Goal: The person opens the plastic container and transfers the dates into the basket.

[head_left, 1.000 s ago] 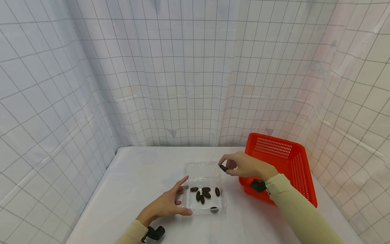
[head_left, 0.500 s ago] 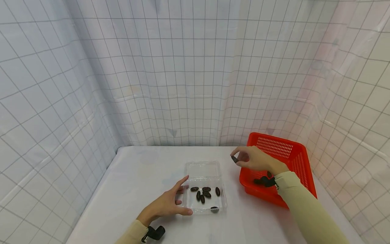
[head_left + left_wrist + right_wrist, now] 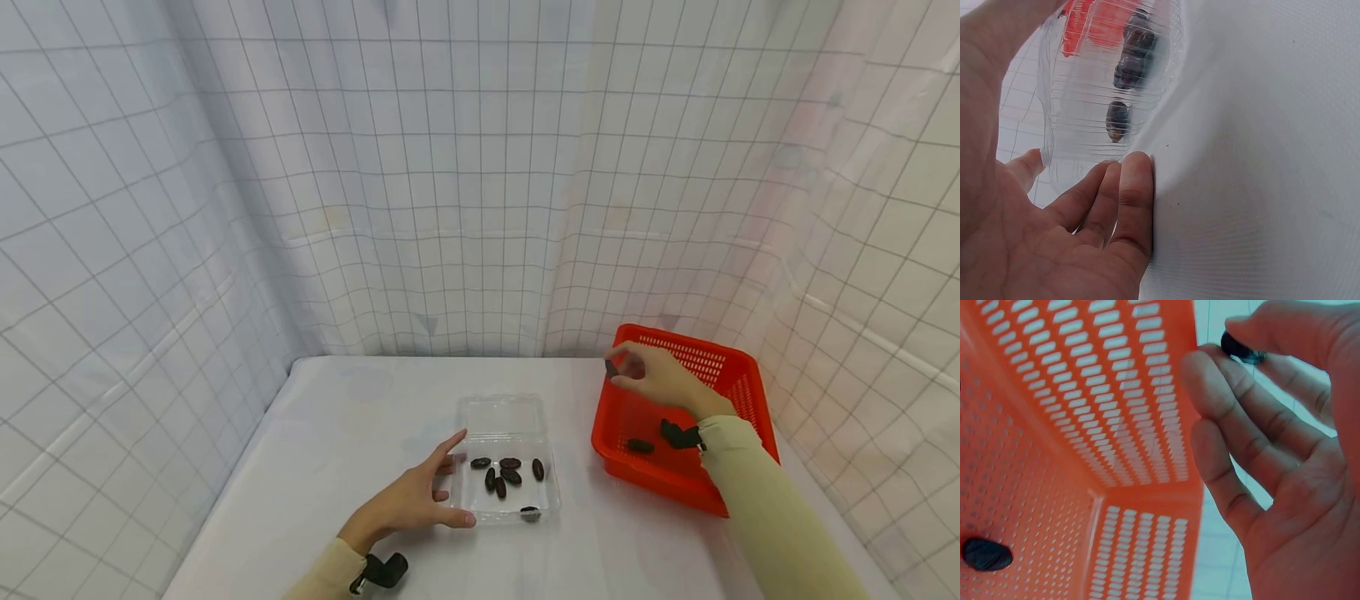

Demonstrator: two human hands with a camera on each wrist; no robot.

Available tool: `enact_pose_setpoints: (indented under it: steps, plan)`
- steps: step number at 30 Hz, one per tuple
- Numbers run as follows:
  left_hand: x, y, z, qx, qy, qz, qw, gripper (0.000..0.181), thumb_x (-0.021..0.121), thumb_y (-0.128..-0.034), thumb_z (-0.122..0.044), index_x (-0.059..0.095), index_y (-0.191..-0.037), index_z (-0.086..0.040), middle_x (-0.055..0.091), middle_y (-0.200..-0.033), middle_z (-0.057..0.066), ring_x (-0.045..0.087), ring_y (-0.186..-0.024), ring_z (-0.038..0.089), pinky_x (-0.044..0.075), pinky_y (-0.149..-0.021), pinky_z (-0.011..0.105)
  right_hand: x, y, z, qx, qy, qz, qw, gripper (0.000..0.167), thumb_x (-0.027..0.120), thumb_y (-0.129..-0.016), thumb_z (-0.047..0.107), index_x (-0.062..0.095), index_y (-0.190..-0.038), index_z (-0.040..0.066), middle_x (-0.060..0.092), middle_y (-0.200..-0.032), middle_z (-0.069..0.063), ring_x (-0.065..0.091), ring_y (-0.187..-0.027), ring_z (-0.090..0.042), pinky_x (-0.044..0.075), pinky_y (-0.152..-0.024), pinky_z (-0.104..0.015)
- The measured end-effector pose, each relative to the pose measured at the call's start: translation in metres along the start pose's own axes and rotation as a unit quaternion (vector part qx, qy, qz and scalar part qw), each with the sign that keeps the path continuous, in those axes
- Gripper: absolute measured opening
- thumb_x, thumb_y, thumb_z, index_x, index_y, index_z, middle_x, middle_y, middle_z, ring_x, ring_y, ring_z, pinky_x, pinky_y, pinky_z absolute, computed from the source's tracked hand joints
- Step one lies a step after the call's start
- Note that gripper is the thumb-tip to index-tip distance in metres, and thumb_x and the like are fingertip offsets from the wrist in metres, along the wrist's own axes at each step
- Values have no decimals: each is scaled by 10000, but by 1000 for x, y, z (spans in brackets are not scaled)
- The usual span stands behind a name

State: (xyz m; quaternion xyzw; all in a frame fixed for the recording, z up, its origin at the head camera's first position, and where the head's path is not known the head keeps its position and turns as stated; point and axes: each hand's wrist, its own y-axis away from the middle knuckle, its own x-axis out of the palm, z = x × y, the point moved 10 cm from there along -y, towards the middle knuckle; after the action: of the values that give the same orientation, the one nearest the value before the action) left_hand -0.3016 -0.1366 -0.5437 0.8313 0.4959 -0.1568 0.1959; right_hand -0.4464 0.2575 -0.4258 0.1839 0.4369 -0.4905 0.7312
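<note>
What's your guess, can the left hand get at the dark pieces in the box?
Probably yes: the left hand is beside the box, and with the lid folded back, nothing seems to cover the dark pieces.

The head camera looks forward and down from the near side, far enough back to see the white table (image 3: 360,408) and the far wall (image 3: 480,183). The left wrist camera (image 3: 386,571) looks low and close at the clear box (image 3: 476,500). The right wrist camera (image 3: 681,434) looks close into the red basket (image 3: 663,487). The head view shares the box with one, the basket with the other.
</note>
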Motion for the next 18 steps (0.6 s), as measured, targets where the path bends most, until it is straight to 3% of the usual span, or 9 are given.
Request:
enact_pose_setpoints:
  steps: [9, 14, 18]
  plan:
    - [-1, -1, 2, -12, 51, 0, 10000, 1338, 1050, -885, -398, 161, -1885, -393, 450, -1856, 194, 711, -1462, 480, 549, -1237, 677, -7, 6, -37, 443, 51, -365, 9983, 440, 829, -1104, 224, 696, -1474, 26, 799, -1229, -161, 756, -1130, -312, 651, -943, -485]
    - [-1, -1, 3, -7, 51, 0, 10000, 1338, 1052, -885, -399, 161, -1884, -401, 445, -1859, 193, 694, -1486, 485, 555, -1236, 667, -4, 7, -51, 716, 32, -186, 9973, 471, 823, -1103, 222, 681, -1466, -42, 790, -1152, -177, 730, -995, -255, 602, -820, -381]
    - [-1, -2, 5, 1, 52, -4, 10000, 1339, 1053, -883, -393, 163, -1883, -404, 449, -1857, 186, 703, -1473, 479, 555, -1235, 668, 0, 10, -61, 962, -57, -29, 9953, 482, 808, -1108, 213, 666, -1469, -72, 802, -1104, -181, 743, -925, -226, 603, -784, -364]
